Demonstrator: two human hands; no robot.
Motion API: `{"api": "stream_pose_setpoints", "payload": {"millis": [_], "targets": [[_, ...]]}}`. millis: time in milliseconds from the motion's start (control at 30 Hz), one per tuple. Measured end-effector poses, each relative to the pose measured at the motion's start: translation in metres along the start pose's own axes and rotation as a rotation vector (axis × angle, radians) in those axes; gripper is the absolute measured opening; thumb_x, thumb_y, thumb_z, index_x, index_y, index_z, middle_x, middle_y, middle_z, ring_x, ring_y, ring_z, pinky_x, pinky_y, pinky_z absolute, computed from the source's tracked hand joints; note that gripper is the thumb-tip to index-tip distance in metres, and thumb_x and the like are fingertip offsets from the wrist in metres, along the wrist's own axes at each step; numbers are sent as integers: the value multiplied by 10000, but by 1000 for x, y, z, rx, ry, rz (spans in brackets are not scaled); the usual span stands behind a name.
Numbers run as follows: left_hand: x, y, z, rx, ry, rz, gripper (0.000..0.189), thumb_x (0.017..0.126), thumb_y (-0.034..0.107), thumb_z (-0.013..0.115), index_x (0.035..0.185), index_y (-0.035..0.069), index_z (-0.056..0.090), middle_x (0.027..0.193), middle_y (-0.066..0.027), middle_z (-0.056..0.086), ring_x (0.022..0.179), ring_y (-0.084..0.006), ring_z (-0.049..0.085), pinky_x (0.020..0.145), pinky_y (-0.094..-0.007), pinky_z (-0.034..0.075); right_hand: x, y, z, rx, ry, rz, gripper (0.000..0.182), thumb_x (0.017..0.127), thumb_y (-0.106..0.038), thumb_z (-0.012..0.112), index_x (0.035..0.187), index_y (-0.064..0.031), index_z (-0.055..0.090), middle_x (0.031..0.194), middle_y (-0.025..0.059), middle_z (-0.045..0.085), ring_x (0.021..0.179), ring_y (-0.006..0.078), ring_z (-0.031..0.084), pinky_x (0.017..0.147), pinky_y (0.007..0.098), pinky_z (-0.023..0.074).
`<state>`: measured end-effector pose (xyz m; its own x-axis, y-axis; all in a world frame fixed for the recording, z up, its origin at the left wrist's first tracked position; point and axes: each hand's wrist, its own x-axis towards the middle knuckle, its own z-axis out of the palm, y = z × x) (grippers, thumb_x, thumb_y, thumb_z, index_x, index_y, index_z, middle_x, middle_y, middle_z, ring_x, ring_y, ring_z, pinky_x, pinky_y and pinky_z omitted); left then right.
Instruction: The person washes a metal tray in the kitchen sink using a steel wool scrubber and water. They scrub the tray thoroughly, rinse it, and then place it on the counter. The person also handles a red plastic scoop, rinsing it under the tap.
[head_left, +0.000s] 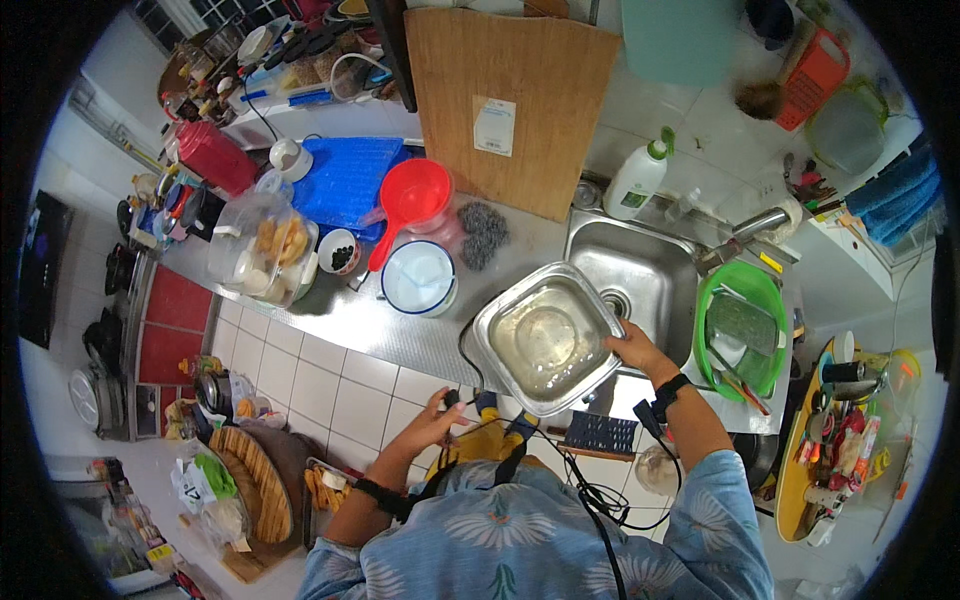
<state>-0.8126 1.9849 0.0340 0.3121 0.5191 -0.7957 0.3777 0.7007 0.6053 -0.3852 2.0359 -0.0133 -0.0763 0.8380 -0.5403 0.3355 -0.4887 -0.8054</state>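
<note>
My right hand (639, 348) grips the right rim of a square metal pan (551, 337) with some clear liquid and bubbles in it. The pan is over the counter's front edge, left of the steel sink basin (637, 274). Lower left of the pan, my left hand (435, 427) holds a small black object (451, 398), which looks like a plug or cord end; a black cord curves down to it from beside the pan. On the counter to the left stand a blue-rimmed white enamel container (418, 277), a red dipper (415, 191) and a dark mesh scrubber (482, 235).
A green basin (742, 330) with utensils stands right of the sink, below the faucet (742, 240). Behind the sink is a white pump bottle (636, 180). A wooden board (510, 90) leans at the back. Clear containers (262, 251) stand left. Black cables (600, 502) hang before me.
</note>
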Motion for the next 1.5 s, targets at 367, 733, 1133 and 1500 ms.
{"api": "stream_pose_setpoints", "payload": {"millis": [367, 733, 1133, 1500], "targets": [[63, 65, 29, -200, -107, 76, 1121, 784, 570, 616, 1415, 29, -136, 1329, -284, 360, 1044, -276, 545, 708, -364, 520, 1, -113, 2, -1031, 353, 4, 965, 768, -530, 622, 1417, 18, 164, 1337, 306, 371, 1206, 410, 430, 964, 476, 387], [106, 46, 15, -124, -188, -2, 1313, 698, 531, 733, 1346, -103, -217, 1403, -304, 233, 1206, -317, 416, 965, -376, 401, 238, -217, 166, -957, 404, -25, 683, 777, -289, 622, 1355, -74, 329, 1214, 223, 508, 1068, 378, 550, 882, 439, 466], [129, 17, 20, -191, -185, 193, 1195, 756, 462, 710, 1398, 49, -209, 1410, -294, 198, 1215, -339, 415, 855, -371, 499, 124, -265, 74, -722, 321, -542, 430, 715, -179, 623, 1118, -62, 527, 1027, 214, 543, 927, 396, 563, 794, 444, 469], [109, 24, 37, -471, -12, 108, 1164, 764, 463, 704, 1420, 68, -173, 1411, -268, 238, 1272, -358, 322, 978, -450, 356, 27, -101, 107, -1076, 365, -48, 271, 802, -84, 522, 1070, -71, 556, 1043, 180, 513, 782, 316, 626, 673, 433, 511]]}}
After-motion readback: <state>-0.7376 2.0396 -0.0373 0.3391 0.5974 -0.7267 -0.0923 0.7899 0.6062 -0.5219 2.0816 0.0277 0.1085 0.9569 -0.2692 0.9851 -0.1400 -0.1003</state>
